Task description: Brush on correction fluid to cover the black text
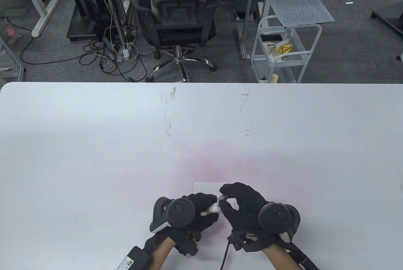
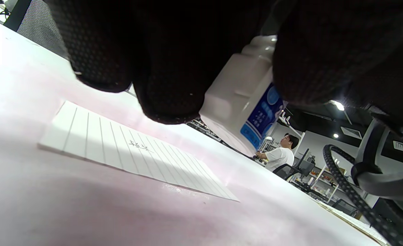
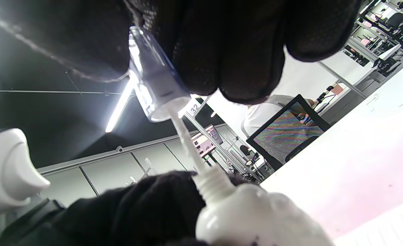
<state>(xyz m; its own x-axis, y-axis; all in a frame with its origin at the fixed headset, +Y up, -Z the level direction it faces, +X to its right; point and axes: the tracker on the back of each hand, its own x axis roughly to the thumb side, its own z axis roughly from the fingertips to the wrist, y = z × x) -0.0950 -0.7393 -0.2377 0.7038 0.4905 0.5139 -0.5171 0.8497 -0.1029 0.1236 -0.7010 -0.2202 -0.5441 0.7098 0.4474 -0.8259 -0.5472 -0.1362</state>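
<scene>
My left hand (image 1: 196,211) grips a white correction fluid bottle (image 1: 212,209) with a blue label (image 2: 261,118), held just above the table. My right hand (image 1: 233,196) pinches the clear cap (image 3: 153,85); its thin white brush stem (image 3: 186,140) still runs down into the bottle's threaded neck (image 3: 213,184). A small lined paper (image 1: 206,187) lies flat on the table under and behind both hands. It carries a short line of black handwriting (image 2: 138,146), seen in the left wrist view.
The white table (image 1: 94,144) has a pink stain (image 1: 217,163) around the paper and faint scuff marks (image 1: 168,115) farther back. An office chair (image 1: 178,21) and a white cart (image 1: 283,49) stand beyond the far edge.
</scene>
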